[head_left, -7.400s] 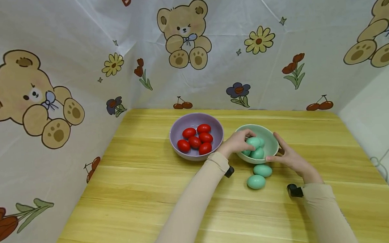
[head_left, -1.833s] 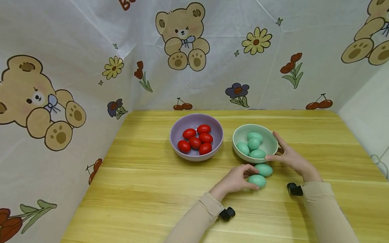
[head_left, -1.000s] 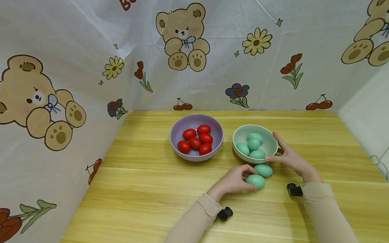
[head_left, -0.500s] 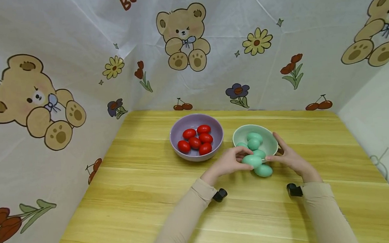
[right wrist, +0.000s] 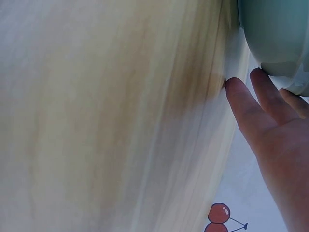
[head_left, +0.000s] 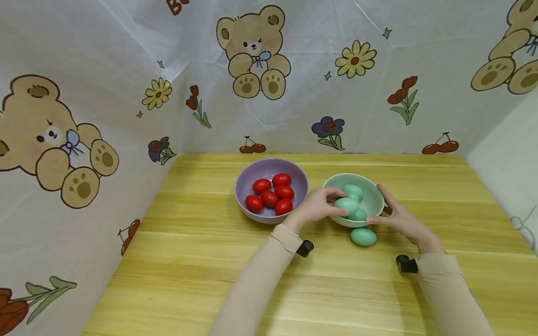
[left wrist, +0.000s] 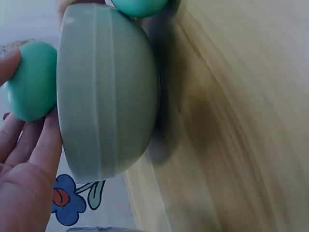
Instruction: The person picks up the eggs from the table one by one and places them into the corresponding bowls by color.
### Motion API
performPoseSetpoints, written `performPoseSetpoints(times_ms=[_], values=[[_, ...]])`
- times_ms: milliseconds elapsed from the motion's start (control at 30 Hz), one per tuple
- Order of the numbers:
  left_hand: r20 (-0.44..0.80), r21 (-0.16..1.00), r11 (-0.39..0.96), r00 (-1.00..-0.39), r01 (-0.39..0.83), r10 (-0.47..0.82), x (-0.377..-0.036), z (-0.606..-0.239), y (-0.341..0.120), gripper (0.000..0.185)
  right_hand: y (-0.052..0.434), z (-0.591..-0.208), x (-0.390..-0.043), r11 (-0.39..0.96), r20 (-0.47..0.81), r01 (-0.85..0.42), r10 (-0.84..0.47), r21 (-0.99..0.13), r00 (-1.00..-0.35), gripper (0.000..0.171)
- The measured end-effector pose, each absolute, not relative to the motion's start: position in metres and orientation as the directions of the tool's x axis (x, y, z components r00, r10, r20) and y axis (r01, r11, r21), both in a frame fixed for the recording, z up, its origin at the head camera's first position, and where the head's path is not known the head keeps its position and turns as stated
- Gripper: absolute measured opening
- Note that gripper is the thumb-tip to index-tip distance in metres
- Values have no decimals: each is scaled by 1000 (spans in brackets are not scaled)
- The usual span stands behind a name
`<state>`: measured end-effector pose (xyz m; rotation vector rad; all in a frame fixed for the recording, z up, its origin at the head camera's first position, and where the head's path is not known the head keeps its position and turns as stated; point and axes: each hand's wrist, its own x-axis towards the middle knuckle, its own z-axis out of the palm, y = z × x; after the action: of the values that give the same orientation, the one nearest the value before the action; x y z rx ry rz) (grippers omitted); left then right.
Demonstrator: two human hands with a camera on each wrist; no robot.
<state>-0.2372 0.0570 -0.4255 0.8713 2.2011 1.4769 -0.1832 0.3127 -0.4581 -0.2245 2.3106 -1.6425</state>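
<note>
A pale green bowl stands on the wooden table and holds several teal eggs. My left hand grips one teal egg just above the bowl's near rim; the left wrist view shows that egg against my fingers beside the bowl's outer wall. My right hand rests with straight fingers against the bowl's right side, its fingertips touching the wall. One more teal egg lies on the table in front of the bowl.
A purple bowl with several red eggs stands just left of the green bowl. A printed cloth backdrop with bears and flowers closes the table on the back and both sides.
My left hand picked one teal egg up off the table and carried it up and back to the green bowl's rim. The right hand stayed on the bowl.
</note>
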Motion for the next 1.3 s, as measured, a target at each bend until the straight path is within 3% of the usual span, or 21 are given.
performPoseSetpoints(times_ms=[533, 1300], values=[[-60, 815, 427, -676, 391, 734, -252, -413, 69, 42, 313, -459, -183, 352, -157, 47, -290, -935, -944, 101], [-68, 819, 440, -700, 368, 711, -253, -419, 73, 40, 311, -458, -182, 340, -151, 45, -292, -939, -944, 101]])
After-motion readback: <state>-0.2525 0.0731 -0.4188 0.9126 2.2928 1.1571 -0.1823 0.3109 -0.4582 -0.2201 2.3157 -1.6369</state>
